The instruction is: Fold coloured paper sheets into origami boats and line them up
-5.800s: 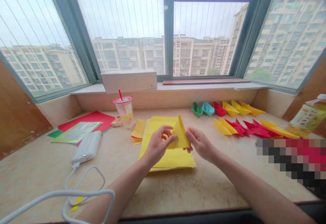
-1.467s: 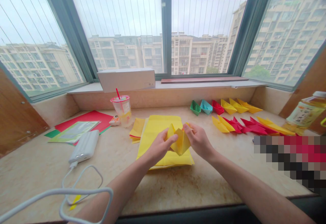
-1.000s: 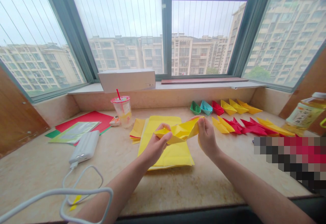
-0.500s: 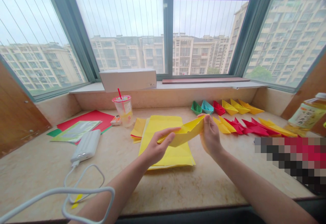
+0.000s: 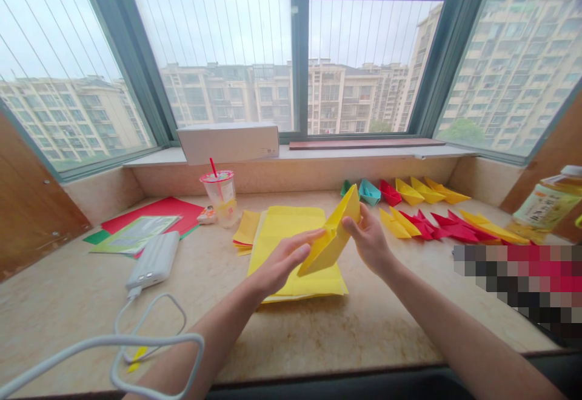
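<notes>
A folded yellow paper boat (image 5: 333,239) is held in the air, tilted steeply with its upper tip pointing up and right. My right hand (image 5: 370,239) grips its right side, thumb on the near face and the other fingers behind it, partly hidden. On the left side, my left hand (image 5: 285,260) has its fingers stretched out and touching the boat's inner side, thumb apart from them. Below the boat lies a stack of yellow paper sheets (image 5: 286,221) on the stone counter.
Several finished boats, including a light blue boat (image 5: 370,191), and folded red paper pieces (image 5: 422,225) line the back right. A bottle (image 5: 548,203) stands far right. To the left are a drink cup (image 5: 219,200), a white power bank (image 5: 153,259), coloured sheets (image 5: 154,211) and a cable (image 5: 91,344).
The paper boat has turned from nearly level to steeply tilted, its right end now higher. My left hand has loosened from the boat's left tip, and my right hand has shifted its hold lower.
</notes>
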Motion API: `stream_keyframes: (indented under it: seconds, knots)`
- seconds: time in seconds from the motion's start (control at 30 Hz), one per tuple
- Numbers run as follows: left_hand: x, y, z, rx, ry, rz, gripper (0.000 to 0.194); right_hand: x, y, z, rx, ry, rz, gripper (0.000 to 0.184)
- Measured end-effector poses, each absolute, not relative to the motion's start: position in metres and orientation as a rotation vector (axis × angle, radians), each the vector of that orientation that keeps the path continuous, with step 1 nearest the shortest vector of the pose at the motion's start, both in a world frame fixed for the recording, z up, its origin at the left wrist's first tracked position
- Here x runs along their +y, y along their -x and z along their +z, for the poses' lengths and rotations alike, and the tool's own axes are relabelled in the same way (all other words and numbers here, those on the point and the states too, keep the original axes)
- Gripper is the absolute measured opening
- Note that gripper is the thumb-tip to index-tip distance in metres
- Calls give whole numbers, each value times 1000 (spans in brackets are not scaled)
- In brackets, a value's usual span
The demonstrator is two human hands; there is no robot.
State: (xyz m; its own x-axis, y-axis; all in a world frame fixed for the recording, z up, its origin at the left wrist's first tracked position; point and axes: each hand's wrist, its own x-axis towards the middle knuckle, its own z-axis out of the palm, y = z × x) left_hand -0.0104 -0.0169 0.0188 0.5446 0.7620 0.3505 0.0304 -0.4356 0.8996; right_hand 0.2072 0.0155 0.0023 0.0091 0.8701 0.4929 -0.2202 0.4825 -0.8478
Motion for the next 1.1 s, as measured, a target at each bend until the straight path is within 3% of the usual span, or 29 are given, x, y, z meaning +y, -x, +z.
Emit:
stream_keyframes:
  seconds: [0.37, 0.5, 0.7, 0.87, 1.0, 1.1]
  knots:
    - [-19, -6, 8, 805, -2071, 904, 40, 5, -193, -6, -1363, 644, 1227, 58]
    - [-21, -16, 2, 894, -1995, 984, 33, 1, -185, -9, -1277, 646, 1169, 56]
    - [-17, -19, -2, 863, -1635, 1119, 40, 2, -183, -9, -1208, 632, 1083, 53]
    - [-6, -10, 3, 863, -1496, 1242, 46, 6, -188, -12, -1525, 659, 1225, 31]
    - [-7, -10, 4, 879, -1613, 1155, 35, 3, -187, -14, -1598, 688, 1154, 33]
    - [-12, -13, 5, 916, -1764, 1068, 42, 1, -187, -13, -1611, 700, 1128, 35]
